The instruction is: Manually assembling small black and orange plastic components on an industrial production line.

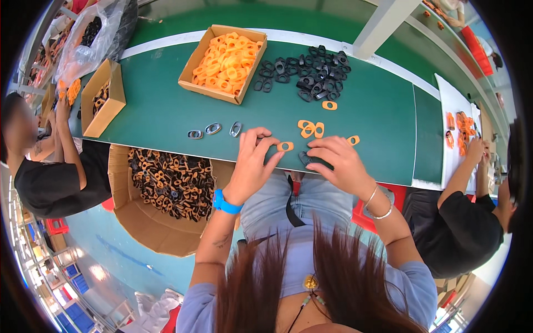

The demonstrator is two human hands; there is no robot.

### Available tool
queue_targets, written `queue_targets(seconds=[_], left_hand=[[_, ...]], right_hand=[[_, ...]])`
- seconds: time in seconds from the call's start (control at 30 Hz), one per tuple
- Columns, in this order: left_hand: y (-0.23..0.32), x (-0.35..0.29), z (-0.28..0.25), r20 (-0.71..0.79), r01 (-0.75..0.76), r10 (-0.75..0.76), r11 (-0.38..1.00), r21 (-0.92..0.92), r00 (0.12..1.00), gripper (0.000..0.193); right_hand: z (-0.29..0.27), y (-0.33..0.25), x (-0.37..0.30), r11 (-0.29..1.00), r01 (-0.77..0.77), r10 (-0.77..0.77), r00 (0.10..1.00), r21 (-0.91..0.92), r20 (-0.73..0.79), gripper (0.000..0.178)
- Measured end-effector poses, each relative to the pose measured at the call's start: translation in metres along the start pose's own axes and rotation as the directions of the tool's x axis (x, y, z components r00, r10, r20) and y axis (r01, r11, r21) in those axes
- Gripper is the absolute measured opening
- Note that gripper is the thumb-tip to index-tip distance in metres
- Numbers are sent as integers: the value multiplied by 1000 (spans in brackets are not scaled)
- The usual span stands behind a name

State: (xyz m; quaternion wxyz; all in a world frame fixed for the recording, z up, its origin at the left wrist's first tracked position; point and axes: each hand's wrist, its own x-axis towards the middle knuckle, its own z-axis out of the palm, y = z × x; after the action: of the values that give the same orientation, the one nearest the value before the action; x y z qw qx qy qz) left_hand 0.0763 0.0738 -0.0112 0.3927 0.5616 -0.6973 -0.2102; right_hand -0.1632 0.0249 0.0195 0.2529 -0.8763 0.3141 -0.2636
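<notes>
My left hand (256, 161) pinches an orange oval ring piece (285, 146) by its end, between thumb and fingertips, near the front edge of the green table. Close to its right, my right hand (340, 162) has its thumb and fingers curled round a black oval ring piece (305, 158), partly hidden by the fingers. Beyond my hands lies a small group of orange ring pieces (307, 131), with a single orange ring piece (353, 140) beside my right hand. To the left of my left hand lie three dark oval pieces (213, 129), spaced apart.
A cardboard box of orange pieces (183, 82) stands at the back, beside a heap of black pieces (319, 77). Below the table at left is a large carton (161, 236) of black-and-orange pieces. A metal post (383, 28) rises behind. People work at both sides.
</notes>
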Motion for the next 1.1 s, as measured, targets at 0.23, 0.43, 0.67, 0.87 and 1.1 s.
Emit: queue_targets(seconds=[0.23, 0.43, 0.67, 0.87, 1.1], left_hand=[[-2, -2, 1, 14, -4, 4, 999, -39, 1000, 25], [0, -2, -1, 8, 2, -2, 1000, -23, 1000, 27], [-2, -12, -1, -14, 47, -48, 997, -66, 999, 26], [0, -13, -2, -39, -2, -1, 998, -55, 999, 25], [1, -13, -2, -32, 12, -14, 999, -52, 999, 25]], right_hand=[[14, -11, 1, 986, -33, 22, 998, -162, -67, 13], [12, -14, 10, 991, -33, 21, 995, -126, -97, 13], [24, -9, 29, 997, 66, -67, 997, -37, -35, 18], [27, -9, 33, 997, 72, -72, 997, -29, -1, 18], [25, -12, 36, 996, 70, -69, 997, -54, 25, 16]])
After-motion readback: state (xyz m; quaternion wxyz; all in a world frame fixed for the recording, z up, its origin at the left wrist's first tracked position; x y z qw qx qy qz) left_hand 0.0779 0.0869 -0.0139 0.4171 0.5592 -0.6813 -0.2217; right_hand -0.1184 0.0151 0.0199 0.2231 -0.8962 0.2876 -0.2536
